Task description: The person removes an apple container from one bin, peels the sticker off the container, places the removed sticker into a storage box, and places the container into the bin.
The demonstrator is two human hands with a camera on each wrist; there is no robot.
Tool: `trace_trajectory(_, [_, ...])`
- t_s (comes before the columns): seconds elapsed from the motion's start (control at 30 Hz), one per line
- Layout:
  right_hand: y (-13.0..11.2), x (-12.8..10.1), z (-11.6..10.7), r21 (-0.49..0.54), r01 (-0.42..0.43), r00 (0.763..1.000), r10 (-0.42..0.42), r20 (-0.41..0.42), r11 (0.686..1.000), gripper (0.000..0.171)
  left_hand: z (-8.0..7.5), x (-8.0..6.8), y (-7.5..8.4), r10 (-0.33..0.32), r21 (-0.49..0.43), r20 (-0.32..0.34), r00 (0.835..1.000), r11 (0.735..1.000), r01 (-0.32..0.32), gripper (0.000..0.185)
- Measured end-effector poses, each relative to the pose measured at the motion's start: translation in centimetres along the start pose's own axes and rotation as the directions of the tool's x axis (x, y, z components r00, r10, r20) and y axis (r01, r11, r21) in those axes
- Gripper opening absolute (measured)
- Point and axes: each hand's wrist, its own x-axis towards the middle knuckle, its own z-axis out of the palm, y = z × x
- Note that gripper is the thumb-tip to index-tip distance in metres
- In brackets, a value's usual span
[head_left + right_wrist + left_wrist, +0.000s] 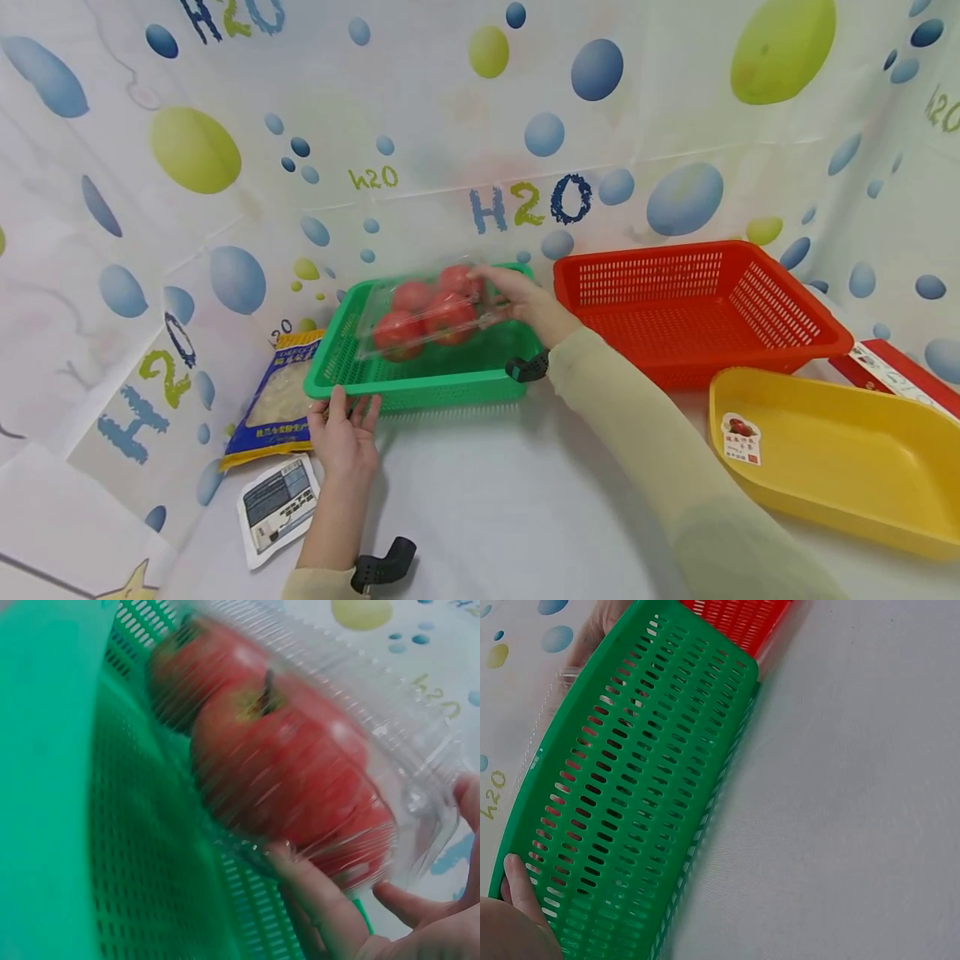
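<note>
Tilted over the green basket (pixel 442 390) is a clear plastic box (pixel 420 761) holding several red apples (pixel 277 761). My right hand (pixel 525 307) grips the box by its right end, with the thumb and fingers on its sides in the right wrist view. At the basket's front left corner, my left hand (pixel 347 437) rests its fingers against the outer wall, just under the rim. One straight finger (pixel 526 892) lies along the slotted wall in the left wrist view.
Right of the green basket stands a red basket (pixel 652 329), with a yellow tub (pixel 840 450) in front of it. A red box (pixel 900 375) lies behind the tub. On the left are a blue and yellow bag (pixel 281 400) and a white packet (pixel 279 507).
</note>
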Motion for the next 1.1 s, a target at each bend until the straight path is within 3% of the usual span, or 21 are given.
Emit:
trace_trajectory(0.3, [0.8, 0.8, 0.9, -0.071, -0.050, 0.999, 0.050, -0.006, 0.996, 0.066, 0.1, -0.1, 0.0, -0.019, 0.005, -0.027, 0.999, 1.000, 0.019, 0.020])
trace_trajectory(0.63, [1.6, 1.1, 1.5, 0.005, -0.157, 0.988, 0.157, -0.009, 0.988, 0.087, 0.0, -0.2, -0.2, 0.004, 0.034, -0.007, 1.000, 0.999, -0.003, 0.020])
trace_trajectory(1.1, [1.4, 1.2, 1.7, -0.038, -0.180, 0.983, 0.181, 0.019, 0.983, 0.075, 0.0, 0.0, -0.1, 0.004, 0.037, 0.015, 1.000, 0.999, -0.005, 0.025])
